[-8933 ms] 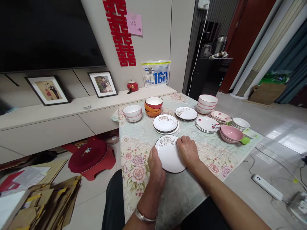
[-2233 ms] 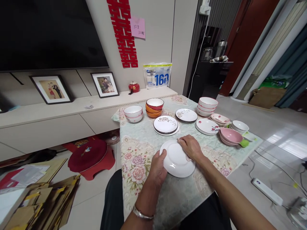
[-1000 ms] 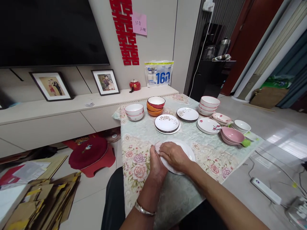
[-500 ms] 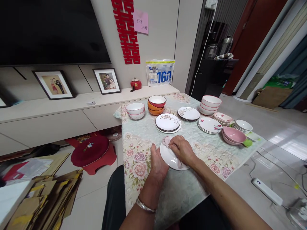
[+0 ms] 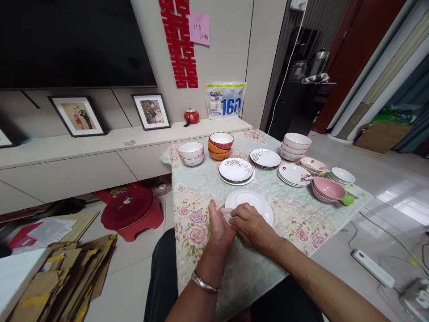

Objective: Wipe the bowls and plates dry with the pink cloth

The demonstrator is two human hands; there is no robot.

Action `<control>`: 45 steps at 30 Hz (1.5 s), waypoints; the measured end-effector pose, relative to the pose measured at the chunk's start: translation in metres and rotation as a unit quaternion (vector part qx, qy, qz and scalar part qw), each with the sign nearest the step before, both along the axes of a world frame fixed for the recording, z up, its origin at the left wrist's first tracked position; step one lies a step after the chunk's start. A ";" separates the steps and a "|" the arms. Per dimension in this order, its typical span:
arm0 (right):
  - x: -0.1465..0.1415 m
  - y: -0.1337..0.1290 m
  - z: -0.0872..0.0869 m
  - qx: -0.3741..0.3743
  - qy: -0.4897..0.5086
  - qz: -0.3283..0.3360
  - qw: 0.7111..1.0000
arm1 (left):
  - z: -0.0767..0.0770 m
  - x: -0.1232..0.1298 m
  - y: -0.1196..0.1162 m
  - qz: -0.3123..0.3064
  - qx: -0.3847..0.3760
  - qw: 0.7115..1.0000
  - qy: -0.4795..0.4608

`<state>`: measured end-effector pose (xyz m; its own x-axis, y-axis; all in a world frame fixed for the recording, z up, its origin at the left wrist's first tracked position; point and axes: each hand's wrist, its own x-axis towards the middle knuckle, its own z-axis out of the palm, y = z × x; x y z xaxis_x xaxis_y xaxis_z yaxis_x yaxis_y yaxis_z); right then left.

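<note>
A white plate [image 5: 255, 202], with a raised ring showing on its face, is just beyond my hands. It looks flat against the tablecloth, though its near edge is hidden. My right hand [image 5: 251, 226] is closed at the plate's near side, pinching a small pale pink cloth [image 5: 226, 210]. The cloth reaches across to my left hand [image 5: 219, 228], which curls around its end with the thumb raised; some of its fingers are hidden. Behind the plate is a stack of flower-patterned plates [image 5: 235, 170] with dark rims.
White bowls [image 5: 191, 154], orange and red bowls [image 5: 219, 146], more patterned plates [image 5: 265, 158] and red-flowered plates [image 5: 294, 175] stand on the floral tablecloth [image 5: 196, 219]. Pink leaf-shaped dishes [image 5: 328, 189], small white bowls [image 5: 341, 175] and taller bowls [image 5: 296, 146] are at the right.
The plate, earlier tilted in my left hand while my right hand pressed the cloth on it, now sits flatter and farther away. My hands have come together at the cloth.
</note>
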<state>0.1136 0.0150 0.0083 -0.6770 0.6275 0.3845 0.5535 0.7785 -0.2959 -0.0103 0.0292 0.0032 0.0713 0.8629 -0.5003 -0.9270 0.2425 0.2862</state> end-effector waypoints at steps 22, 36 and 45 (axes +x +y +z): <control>0.035 0.066 -0.008 -0.135 0.213 -0.197 0.947 | 0.002 0.003 -0.005 -0.064 0.181 0.980 0.053; 0.043 0.071 -0.015 -0.109 0.271 -0.188 0.938 | 0.006 0.003 -0.008 -0.062 0.213 0.963 0.154; 0.044 0.066 -0.016 -0.093 0.268 -0.176 0.943 | 0.004 0.002 -0.009 -0.059 0.196 0.962 0.180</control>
<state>0.1574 0.0814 -0.0078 -0.1546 0.8672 0.4734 0.4999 0.4819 -0.7196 -0.0084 0.0202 0.0068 0.0645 0.9869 -0.1481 -0.7236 0.1485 0.6740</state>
